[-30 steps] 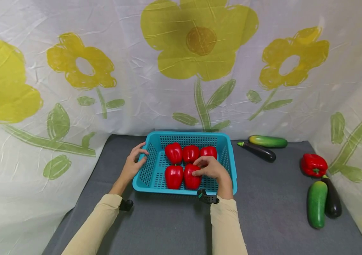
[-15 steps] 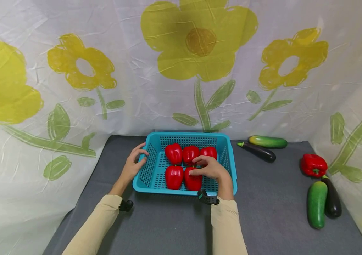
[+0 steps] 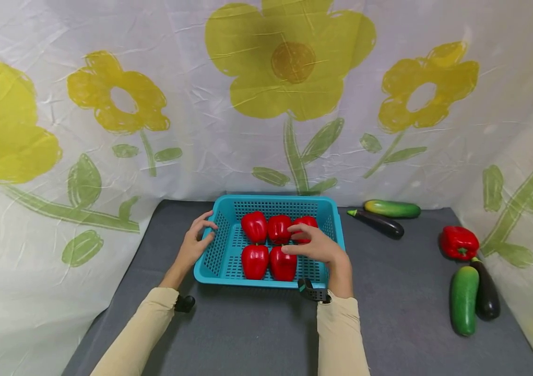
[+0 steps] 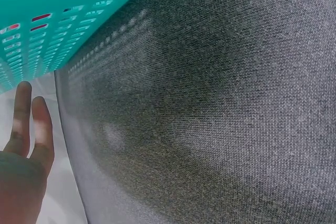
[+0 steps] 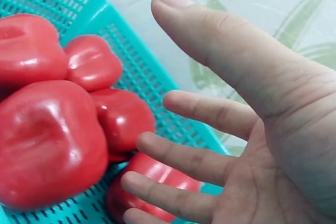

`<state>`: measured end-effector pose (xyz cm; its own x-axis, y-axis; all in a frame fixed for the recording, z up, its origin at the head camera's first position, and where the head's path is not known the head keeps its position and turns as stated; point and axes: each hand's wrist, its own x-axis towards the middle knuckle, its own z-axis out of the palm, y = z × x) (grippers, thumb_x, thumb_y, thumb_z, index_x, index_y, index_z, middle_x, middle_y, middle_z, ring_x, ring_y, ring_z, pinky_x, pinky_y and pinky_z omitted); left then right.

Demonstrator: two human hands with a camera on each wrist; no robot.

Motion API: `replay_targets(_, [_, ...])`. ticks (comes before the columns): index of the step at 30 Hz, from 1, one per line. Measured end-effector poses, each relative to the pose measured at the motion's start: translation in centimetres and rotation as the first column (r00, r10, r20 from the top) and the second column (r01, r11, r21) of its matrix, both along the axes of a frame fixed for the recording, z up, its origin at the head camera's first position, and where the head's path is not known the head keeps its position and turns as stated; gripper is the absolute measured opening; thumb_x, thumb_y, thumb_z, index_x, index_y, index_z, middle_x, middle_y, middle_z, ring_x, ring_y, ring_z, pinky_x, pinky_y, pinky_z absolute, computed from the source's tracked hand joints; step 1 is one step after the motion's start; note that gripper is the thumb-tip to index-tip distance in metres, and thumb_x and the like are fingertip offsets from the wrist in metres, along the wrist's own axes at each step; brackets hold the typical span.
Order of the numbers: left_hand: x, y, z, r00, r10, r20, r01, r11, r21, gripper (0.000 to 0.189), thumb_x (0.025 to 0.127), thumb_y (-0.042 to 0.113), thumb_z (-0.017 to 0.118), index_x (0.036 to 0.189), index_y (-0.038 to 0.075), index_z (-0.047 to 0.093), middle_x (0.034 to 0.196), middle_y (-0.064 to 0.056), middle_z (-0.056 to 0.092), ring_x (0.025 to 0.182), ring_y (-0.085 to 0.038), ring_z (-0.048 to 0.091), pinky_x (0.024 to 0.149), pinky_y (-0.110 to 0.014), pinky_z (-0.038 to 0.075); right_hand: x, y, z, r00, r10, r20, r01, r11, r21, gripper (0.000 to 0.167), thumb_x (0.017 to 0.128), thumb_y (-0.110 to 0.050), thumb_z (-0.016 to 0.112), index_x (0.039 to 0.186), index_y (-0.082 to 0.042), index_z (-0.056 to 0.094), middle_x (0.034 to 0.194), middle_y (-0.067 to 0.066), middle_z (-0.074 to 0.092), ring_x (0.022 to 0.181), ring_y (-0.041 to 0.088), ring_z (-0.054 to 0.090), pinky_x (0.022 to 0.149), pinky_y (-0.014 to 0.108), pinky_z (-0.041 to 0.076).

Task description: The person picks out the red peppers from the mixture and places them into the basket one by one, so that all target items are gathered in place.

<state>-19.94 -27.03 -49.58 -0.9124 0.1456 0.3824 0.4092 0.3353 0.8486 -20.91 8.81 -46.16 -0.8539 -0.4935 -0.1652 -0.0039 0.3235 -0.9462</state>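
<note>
A turquoise perforated basket [image 3: 247, 282] stands on the grey cloth, holding several red bell peppers in two rows. At its left rim my left hand [image 3: 194, 240] rests with spread, relaxed fingers; in the left wrist view two straight fingers [image 4: 43, 129] show close to the basket wall. My right hand [image 3: 318, 248] hovers over the right half of the basket, holding nothing. Its fingers and thumb are spread apart in the right wrist view, beside the peppers. Just left of that hand lies the front right bell pepper [image 3: 283, 265], next to the front left bell pepper [image 3: 254, 262].
Right of the basket, an eggplant [image 3: 379, 223] and a yellow-green cucumber [image 3: 392, 209] lie at the back. Farther right are another red bell pepper [image 3: 459, 243], a green cucumber [image 3: 464, 303] and a second eggplant [image 3: 487, 295]. A flower-printed white curtain [image 3: 191, 151] hangs behind the table.
My right hand has let go of the front right bell pepper and moved up and to the right, its fingers opening. That pepper now sits slightly lower. My left hand has stayed at the rim.
</note>
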Motion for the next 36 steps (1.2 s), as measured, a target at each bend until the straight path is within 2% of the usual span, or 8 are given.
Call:
replay_targets(5, [-0.1,-0.1,-0.1,1.000,0.006,-0.002,-0.006,1.000,0.000,0.014,0.095,-0.015,0.054,0.107,-0.018,0.059,0.152,-0.032,0.034,0.139,-0.055,0.029,0.095,-0.067,0.035,0.2,1.2,0.7,1.000,0.001,0.002,-0.001,1.000,-0.030,0.065,0.091,-0.023,0.076,0.146,-0.003,0.047,0.148,0.025,0.042,0.136,0.045,0.039,0.094,0.056,0.048])
replay_targets(12, [-0.4,-0.4,-0.8,0.999,-0.004,-0.046,0.004,1.000,0.000,0.013,0.095,-0.013,0.055,0.107,-0.013,0.061,0.151,-0.031,0.036,0.138,-0.053,0.032,0.091,-0.066,0.037,0.8,3.0,1.5,1.000,-0.020,0.013,0.021,0.998,-0.066,0.071,0.092,-0.026,0.077,0.151,-0.006,0.043,0.149,0.024,0.042,0.137,0.044,0.038,0.093,0.049,0.050])
replay_targets(14, [-0.4,-0.4,-0.8,0.999,-0.001,-0.035,0.002,1.000,0.004,0.013,0.095,-0.013,0.055,0.107,-0.014,0.061,0.151,-0.032,0.035,0.138,-0.053,0.031,0.092,-0.067,0.036,1.1,3.6,1.7,0.999,-0.019,0.026,0.022,0.996,-0.086,0.072,0.092,-0.025,0.077,0.152,-0.007,0.041,0.150,0.025,0.041,0.137,0.045,0.038,0.094,0.049,0.050])
replay_targets(17, [-0.9,-0.8,-1.9,0.999,0.014,-0.031,-0.014,1.000,0.001,0.014,0.096,-0.013,0.054,0.108,-0.013,0.061,0.153,-0.030,0.035,0.140,-0.051,0.030,0.095,-0.068,0.034,1.4,4.4,1.8,0.999,-0.018,0.030,0.022,0.993,-0.115,0.073,0.092,-0.025,0.077,0.153,-0.008,0.040,0.151,0.025,0.040,0.136,0.047,0.039,0.096,0.050,0.048])
replay_targets(20, [-1.1,-0.8,-2.2,1.000,0.014,-0.028,-0.014,1.000,0.001,0.014,0.096,-0.013,0.055,0.108,-0.013,0.061,0.153,-0.030,0.035,0.140,-0.051,0.030,0.095,-0.068,0.034,1.8,5.3,1.8,0.999,-0.034,0.020,0.036,0.992,-0.118,0.072,0.092,-0.024,0.078,0.152,-0.009,0.041,0.151,0.024,0.041,0.136,0.046,0.040,0.097,0.051,0.047])
replay_targets(21, [-1.1,-0.8,-2.2,0.999,0.012,-0.031,-0.012,1.000,0.003,0.014,0.096,-0.013,0.055,0.108,-0.013,0.061,0.153,-0.029,0.035,0.140,-0.051,0.030,0.095,-0.068,0.035,1.9,5.6,1.9,0.999,-0.040,0.012,0.041,0.993,-0.112,0.072,0.091,-0.025,0.078,0.152,-0.009,0.042,0.151,0.024,0.042,0.135,0.046,0.041,0.098,0.051,0.047])
replay_targets(25, [-0.5,-0.4,-0.9,0.999,0.007,-0.033,-0.007,1.000,-0.006,0.013,0.095,-0.013,0.055,0.107,-0.014,0.060,0.151,-0.032,0.036,0.138,-0.054,0.032,0.092,-0.068,0.036,2.2,6.5,2.5,0.999,-0.048,-0.026,0.045,0.993,-0.110,0.068,0.092,-0.022,0.078,0.150,-0.008,0.045,0.148,0.022,0.045,0.132,0.045,0.047,0.096,0.049,0.049])
replay_targets(36, [-0.1,-0.1,-0.3,1.000,0.012,-0.010,-0.012,1.000,-0.003,0.014,0.095,-0.016,0.054,0.108,-0.017,0.059,0.152,-0.032,0.035,0.137,-0.056,0.031,0.094,-0.067,0.036,2.7,10.0,3.5,0.988,-0.077,-0.134,0.054,0.984,-0.169,0.061,0.094,-0.009,0.073,0.148,-0.004,0.046,0.148,0.021,0.046,0.131,0.046,0.049,0.095,0.042,0.050])
